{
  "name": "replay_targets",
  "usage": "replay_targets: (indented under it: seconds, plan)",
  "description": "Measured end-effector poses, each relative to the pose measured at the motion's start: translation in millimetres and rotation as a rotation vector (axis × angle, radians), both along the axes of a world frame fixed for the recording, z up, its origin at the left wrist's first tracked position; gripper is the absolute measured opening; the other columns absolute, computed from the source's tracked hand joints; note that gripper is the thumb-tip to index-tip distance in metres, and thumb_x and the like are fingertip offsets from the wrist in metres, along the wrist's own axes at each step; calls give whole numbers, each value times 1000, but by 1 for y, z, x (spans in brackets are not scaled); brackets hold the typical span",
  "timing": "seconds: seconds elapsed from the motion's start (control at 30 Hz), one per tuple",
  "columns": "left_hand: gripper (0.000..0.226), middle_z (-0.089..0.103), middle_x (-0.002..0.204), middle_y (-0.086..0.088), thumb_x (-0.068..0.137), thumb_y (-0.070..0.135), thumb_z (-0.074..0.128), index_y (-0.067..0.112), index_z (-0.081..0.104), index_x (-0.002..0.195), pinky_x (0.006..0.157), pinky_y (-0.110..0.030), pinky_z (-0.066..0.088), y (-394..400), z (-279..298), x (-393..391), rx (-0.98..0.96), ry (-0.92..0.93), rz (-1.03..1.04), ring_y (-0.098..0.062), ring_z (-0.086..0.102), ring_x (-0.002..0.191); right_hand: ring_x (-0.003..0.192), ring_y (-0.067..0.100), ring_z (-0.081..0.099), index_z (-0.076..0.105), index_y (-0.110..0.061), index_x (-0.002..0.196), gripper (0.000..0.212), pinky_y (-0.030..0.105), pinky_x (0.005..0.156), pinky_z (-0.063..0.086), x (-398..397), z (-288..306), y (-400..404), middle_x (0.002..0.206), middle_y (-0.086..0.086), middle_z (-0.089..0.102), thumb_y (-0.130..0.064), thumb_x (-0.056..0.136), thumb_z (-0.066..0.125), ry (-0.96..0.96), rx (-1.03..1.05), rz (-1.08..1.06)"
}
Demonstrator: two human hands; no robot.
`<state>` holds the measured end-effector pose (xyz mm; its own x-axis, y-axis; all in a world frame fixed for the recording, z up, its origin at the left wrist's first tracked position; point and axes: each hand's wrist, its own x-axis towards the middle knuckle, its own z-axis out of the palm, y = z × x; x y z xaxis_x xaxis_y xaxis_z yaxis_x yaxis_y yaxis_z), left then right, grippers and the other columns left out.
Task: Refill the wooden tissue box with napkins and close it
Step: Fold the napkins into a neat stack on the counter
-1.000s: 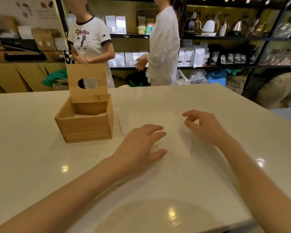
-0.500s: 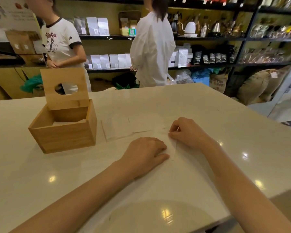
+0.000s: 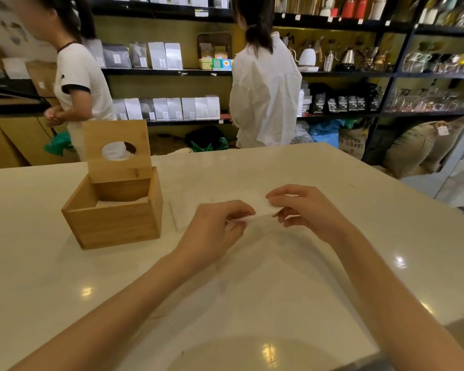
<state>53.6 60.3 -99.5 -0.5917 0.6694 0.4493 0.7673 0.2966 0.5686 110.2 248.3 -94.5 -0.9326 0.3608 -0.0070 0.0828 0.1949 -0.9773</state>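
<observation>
The wooden tissue box (image 3: 115,223) stands on the white table (image 3: 279,290), left of my hands. Its lid (image 3: 118,156), with an oval hole, stands upright at the back. White napkins (image 3: 121,203) lie inside the box. My left hand (image 3: 214,226) and my right hand (image 3: 303,210) both pinch a white napkin (image 3: 260,207), held just above the table between them. Another napkin (image 3: 182,212) lies flat on the table between the box and my left hand.
Two people stand behind the table, one in a white T-shirt (image 3: 78,84) at the left and one in a white shirt (image 3: 263,95) facing the shelves. Shelves (image 3: 172,72) with bags and kettles fill the back. Sacks (image 3: 418,148) lie at the right.
Both hands went from lying flat on the napkin to pinching it and lifting it off the table. The view has shifted, so the box sits further left.
</observation>
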Motion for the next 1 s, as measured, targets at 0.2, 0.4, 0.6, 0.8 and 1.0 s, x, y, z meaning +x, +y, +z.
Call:
replay_targets:
  seconds: [0.2, 0.4, 0.6, 0.8, 1.0]
  plan:
    - [21, 72, 89, 10, 81, 9, 64, 23, 67, 97, 72, -19, 55, -40, 30, -3, 235, -371, 62, -5, 67, 82, 64, 18, 64, 67, -4, 93, 24, 23, 59, 51, -2, 17, -15, 76, 8, 73, -20, 84, 51, 111, -194, 280]
    - [16, 76, 76, 12, 81, 12, 61, 26, 68, 85, 58, -19, 58, -80, 36, -4, 347, -735, 96, -7, 72, 73, 53, 10, 43, 72, -8, 79, 8, 23, 53, 36, -4, 21, -51, 60, -4, 61, -13, 81, 66, 191, 126, 222]
    - [15, 77, 76, 5, 82, 9, 60, 19, 68, 90, 56, -23, 59, -112, 22, -9, 212, -925, 171, -11, 72, 69, 62, 15, 62, 69, -4, 86, 12, 23, 55, 54, -10, 8, -78, 75, 9, 66, -7, 85, 58, 44, -32, 335]
    - [9, 76, 68, 1, 84, 9, 59, 11, 68, 86, 44, -18, 52, -124, 5, -13, 43, -1025, 213, -12, 71, 59, 51, 16, 60, 69, -4, 92, 17, 26, 44, 52, -10, -8, -92, 65, 10, 63, -3, 83, 55, -165, -93, 311]
    - [7, 74, 66, -2, 81, 8, 63, 11, 69, 83, 40, -18, 49, -127, -1, -18, -3, -960, 264, -13, 68, 52, 44, 19, 57, 64, -2, 90, 12, 27, 41, 51, -9, -16, -98, 50, 6, 62, -11, 81, 64, -192, -7, 312]
